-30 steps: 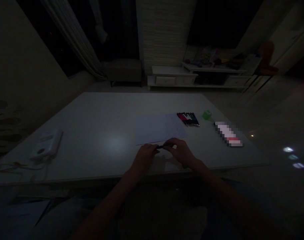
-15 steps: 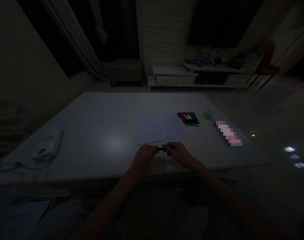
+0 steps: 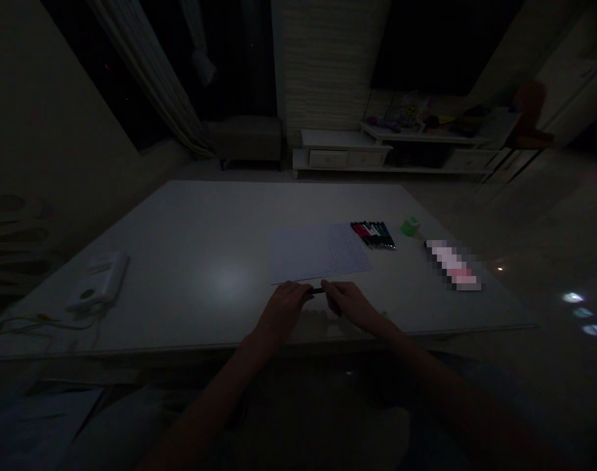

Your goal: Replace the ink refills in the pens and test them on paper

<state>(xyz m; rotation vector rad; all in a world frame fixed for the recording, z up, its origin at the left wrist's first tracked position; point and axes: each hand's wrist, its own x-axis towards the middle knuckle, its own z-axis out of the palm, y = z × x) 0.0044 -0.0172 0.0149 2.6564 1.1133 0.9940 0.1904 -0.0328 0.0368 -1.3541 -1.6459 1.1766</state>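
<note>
The room is dark. Both my hands rest near the front edge of a white table (image 3: 190, 216) and hold a dark pen (image 3: 316, 291) between them. My left hand (image 3: 283, 307) pinches its left end, and my right hand (image 3: 350, 302) closes on its right end. Just beyond the hands lies a sheet of paper (image 3: 318, 252) with lines of writing on its right part. A row of several pens (image 3: 374, 234) lies at the sheet's far right corner.
A small green object (image 3: 410, 226) and a pixelated flat thing (image 3: 452, 263) lie to the right of the pens. A white device (image 3: 99, 281) with a cable sits at the table's left. A low white cabinet (image 3: 391, 150) stands behind.
My right hand has slid a little left along the pen, closer to my left hand. The view has shifted slightly.
</note>
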